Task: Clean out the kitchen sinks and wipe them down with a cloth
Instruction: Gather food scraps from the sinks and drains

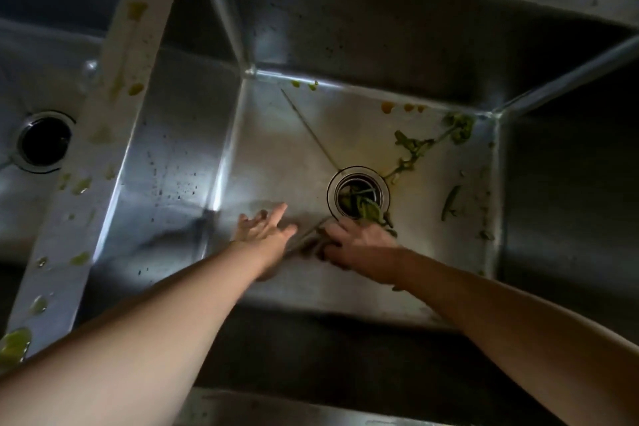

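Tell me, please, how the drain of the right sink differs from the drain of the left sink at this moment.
The right drain holds green vegetable scraps; the left drain shows only a dark hole. The right drain lies in a lit basin with both hands beside it; the left drain has no hand near it. The right hand grips scraps at the right drain's rim. Both are round with a metal ring.

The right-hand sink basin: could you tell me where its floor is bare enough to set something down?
The floor patch between the left wall, the back wall and the drain is bare. Crowded: green scraps run from the back-right corner to the drain, and both hands, left hand and right hand, work near the front.
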Demonstrator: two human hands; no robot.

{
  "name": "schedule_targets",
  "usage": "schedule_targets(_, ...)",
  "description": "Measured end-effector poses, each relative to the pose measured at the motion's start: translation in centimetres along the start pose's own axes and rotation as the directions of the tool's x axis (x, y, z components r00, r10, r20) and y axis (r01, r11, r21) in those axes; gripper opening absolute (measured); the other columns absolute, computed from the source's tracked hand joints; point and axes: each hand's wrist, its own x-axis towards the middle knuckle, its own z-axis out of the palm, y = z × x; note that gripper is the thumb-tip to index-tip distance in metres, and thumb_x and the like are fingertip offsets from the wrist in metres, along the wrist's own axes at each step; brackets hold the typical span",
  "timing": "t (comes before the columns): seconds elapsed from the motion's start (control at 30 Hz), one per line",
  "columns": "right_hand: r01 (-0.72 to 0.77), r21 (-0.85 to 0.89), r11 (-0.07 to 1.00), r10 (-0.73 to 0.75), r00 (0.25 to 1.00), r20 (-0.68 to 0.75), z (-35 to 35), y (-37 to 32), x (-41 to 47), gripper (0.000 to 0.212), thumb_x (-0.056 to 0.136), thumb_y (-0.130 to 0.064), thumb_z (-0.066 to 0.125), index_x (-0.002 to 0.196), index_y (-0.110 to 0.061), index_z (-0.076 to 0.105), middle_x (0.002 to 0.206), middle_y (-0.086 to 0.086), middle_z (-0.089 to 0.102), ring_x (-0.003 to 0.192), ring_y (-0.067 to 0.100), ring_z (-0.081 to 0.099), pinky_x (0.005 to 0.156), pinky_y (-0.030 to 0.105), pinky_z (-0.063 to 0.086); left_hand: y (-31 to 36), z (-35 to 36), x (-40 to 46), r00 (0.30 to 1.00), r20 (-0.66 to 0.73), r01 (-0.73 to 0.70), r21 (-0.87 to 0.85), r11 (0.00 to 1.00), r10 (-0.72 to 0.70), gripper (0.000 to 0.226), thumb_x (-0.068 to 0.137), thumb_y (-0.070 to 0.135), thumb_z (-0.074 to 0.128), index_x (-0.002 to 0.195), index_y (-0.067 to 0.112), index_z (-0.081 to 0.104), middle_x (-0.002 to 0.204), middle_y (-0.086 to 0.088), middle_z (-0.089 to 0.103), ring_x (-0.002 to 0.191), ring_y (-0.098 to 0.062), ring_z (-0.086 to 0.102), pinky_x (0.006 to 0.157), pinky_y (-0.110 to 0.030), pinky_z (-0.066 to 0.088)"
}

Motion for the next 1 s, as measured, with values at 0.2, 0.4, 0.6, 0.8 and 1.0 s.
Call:
schedule_targets(0.2, -0.203, -0.055, 0.978, 0.191, 0.968, -0.163, -2.3, 2.3, 0.0, 0.02, 0.091, -0.016, 0.049, 0.109, -0.012, 0.059, 0.126, 0.013, 0.05, 0.108, 0.032, 0.051, 0.058, 0.034, 0.045, 0.0, -0.5, -0.2, 1.0, -0.014, 0.001, 0.027, 1.0, -0.001, 0.084, 0.081, -0.002, 0.046, 0.144, 0.046, 0.017, 0.157, 0.0, -0.009, 0.142, -0.027, 0.019, 0.114, -0.043, 0.02)
schedule_targets(0.4, -0.179, 0.153, 0.972, 0.2, 0.97, -0.138, -3.1, 1.6, -7.7, 0.057, 0.068, 0.004, 0.07, 0.121, -0.011, 0.058, 0.132, 0.02, 0.046, 0.105, 0.037, 0.055, 0.07, 0.042, 0.056, 1.6, -1.3, 0.4, 0.995, -0.092, 0.05, 0.053, 0.997, -0.045, 0.083, 0.079, -0.003, 0.053, 0.148, 0.03, 0.019, 0.157, -0.006, -0.002, 0.14, -0.029, 0.021, 0.114, -0.045, 0.022)
schedule_targets(0.6, 0.018, 0.042, 0.999, -0.028, 0.971, 0.236, 2.2, 1.4, -13.7, 0.039, 0.091, -0.032, 0.056, 0.128, -0.02, 0.054, 0.133, 0.01, 0.051, 0.12, 0.029, 0.051, 0.097, 0.037, 0.043, 3.3, -1.8, 2.0, 0.997, -0.052, 0.057, 0.073, 0.996, -0.054, 0.095, 0.078, -0.003, 0.055, 0.151, 0.034, 0.006, 0.158, -0.003, -0.013, 0.144, -0.033, 0.013, 0.116, -0.047, 0.017)
schedule_targets(0.8, 0.17, -0.054, 0.984, -0.152, 0.957, 0.247, 3.4, 3.0, -10.8, 0.026, 0.071, -0.03, 0.077, 0.095, -0.026, 0.067, 0.113, 0.005, 0.064, 0.098, 0.022, 0.064, 0.074, 0.028, 0.052, 2.9, -1.6, 2.3, 0.997, -0.058, 0.063, 0.106, 0.992, -0.057, 0.1, 0.077, -0.003, 0.06, 0.15, 0.036, 0.004, 0.157, -0.001, -0.016, 0.144, -0.03, 0.011, 0.115, -0.042, 0.022)
schedule_targets(1.0, -0.03, -0.083, 0.996, 0.025, 0.998, -0.063, 0.3, 4.3, -6.0, 0.018, 0.068, -0.021, 0.075, 0.085, -0.016, 0.071, 0.101, 0.011, 0.066, 0.084, 0.026, 0.065, 0.055, 0.031, 0.055, 2.8, -1.8, 2.3, 0.996, -0.069, 0.058, 0.091, 0.994, -0.052, 0.098, 0.079, -0.006, 0.057, 0.15, 0.039, 0.006, 0.158, 0.0, -0.018, 0.145, -0.029, 0.01, 0.117, -0.039, 0.018)
